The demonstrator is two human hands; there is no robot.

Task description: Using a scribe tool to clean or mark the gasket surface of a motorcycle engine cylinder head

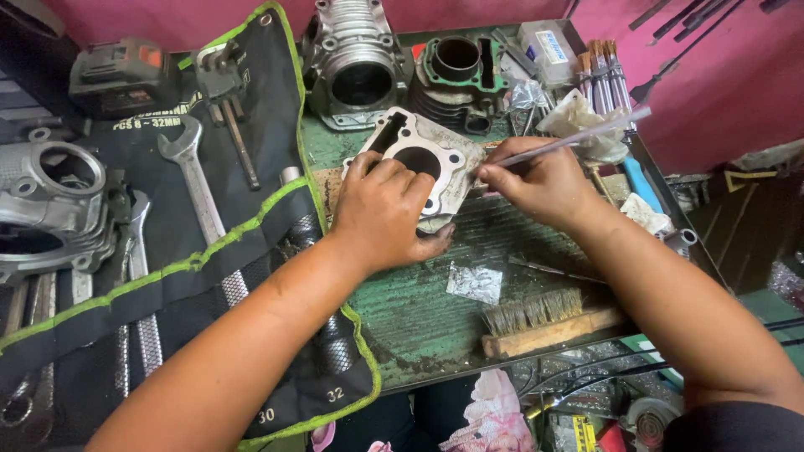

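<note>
Pink walls close in behind the green, grimy workbench [427, 326] where I am working. Across its left side lies a black tool roll [209, 251] with green edging, spanners [194, 180] tucked in its pockets. Two more engine cylinders [356, 63] stand at the back, well apart from my hands. At the middle sits the grey cylinder block [423, 155], tilted towards me; my left hand [381, 209] grips its near edge, fingers curled over the top and thumb underneath. My right hand [544, 184] is closed around a thin pale stick [578, 138], its tip touching the block's right rim. A wooden brush [544, 322] lies near the front edge, beside a small scrap of foil [474, 282].
</note>
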